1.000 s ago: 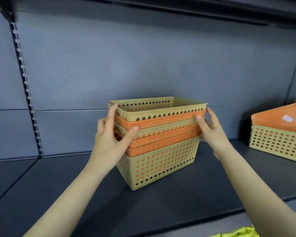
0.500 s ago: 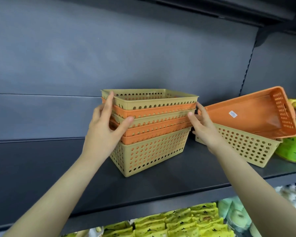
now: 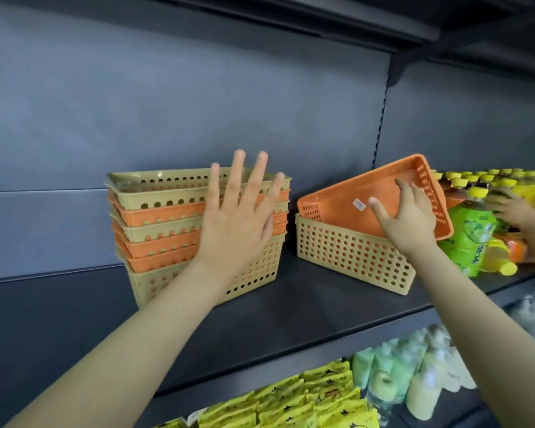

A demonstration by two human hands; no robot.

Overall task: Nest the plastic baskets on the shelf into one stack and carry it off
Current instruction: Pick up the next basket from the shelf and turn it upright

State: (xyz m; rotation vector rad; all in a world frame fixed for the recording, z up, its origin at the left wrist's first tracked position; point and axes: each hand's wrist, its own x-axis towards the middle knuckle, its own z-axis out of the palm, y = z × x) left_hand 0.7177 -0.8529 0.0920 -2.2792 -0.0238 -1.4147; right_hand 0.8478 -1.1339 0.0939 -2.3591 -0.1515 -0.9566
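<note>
here, a nested stack of baskets, tan and orange in alternation, is seen standing upright on the dark shelf, left of centre. the left hand is held flat in front of the stack's right part, fingers spread wide and straight, nothing gripped; whether the palm touches the stack cannot be told. just right of the stack, apart from it by a narrow gap, a tan basket is set on the same shelf. an orange basket is lodged in it at a tilt, its right end raised high, its underside with a small white sticker turned toward the camera. the right hand is laid against that underside, fingers part-curled and loosely parted, thumb out to the left; a closed grip is not shown. further right, green and yellow drink bottles with yellow caps are crowded on the shelf, and another person's hand, blurred, is seen among them. on the shelf below, yellow packets and pale green bottles are noted.
</note>
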